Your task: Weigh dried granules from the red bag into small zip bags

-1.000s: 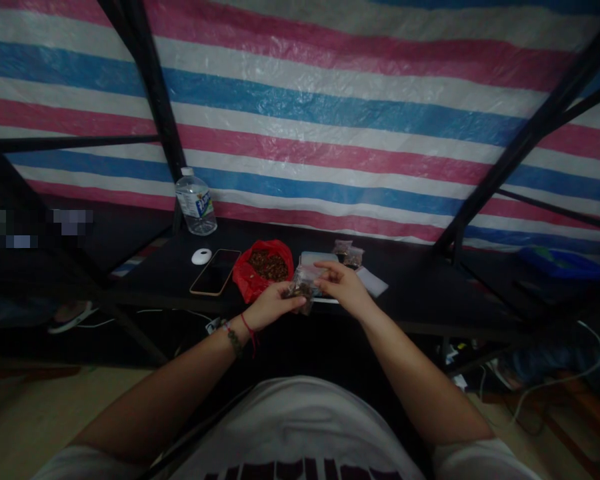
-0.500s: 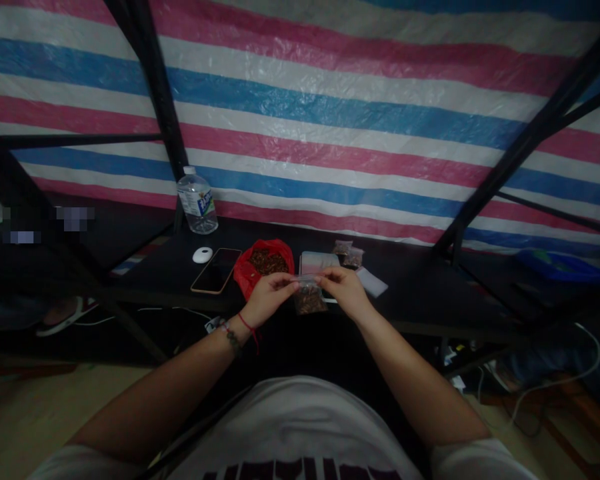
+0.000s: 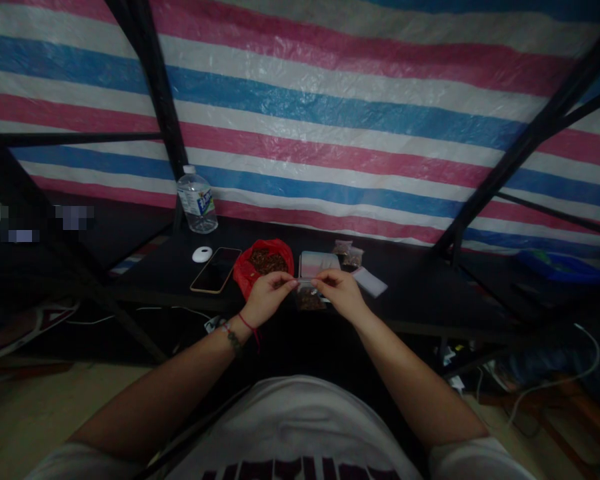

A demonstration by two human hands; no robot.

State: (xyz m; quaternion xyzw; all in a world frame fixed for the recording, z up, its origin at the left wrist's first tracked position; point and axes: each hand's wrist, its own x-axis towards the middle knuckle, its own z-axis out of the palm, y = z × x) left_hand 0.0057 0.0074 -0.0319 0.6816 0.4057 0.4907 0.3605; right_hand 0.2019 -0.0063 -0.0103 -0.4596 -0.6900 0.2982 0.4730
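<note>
- The small bag point(image 3: 310, 298) hangs between the hands, at the counter's point(image 3: 410, 293) near edge.
- Behind it lies a pouch stack point(image 3: 319, 263).
- Left of that: open bag point(image 3: 264, 264), phone point(image 3: 215, 270), mouse point(image 3: 202, 254).
- The bottle point(image 3: 197, 200) stands behind these.

Two hands – left hand point(image 3: 266, 298), right hand point(image 3: 341, 294); one small clear pouch point(image 3: 309, 298) pinched between them; two more filled pouches point(image 3: 349, 253) at the back of the table; one red bag point(image 3: 260, 265) of brown bits; one phone point(image 3: 215, 270); one water bottle point(image 3: 197, 202); one white puck point(image 3: 202, 254) – one flat white packet point(image 3: 371, 282)
</note>
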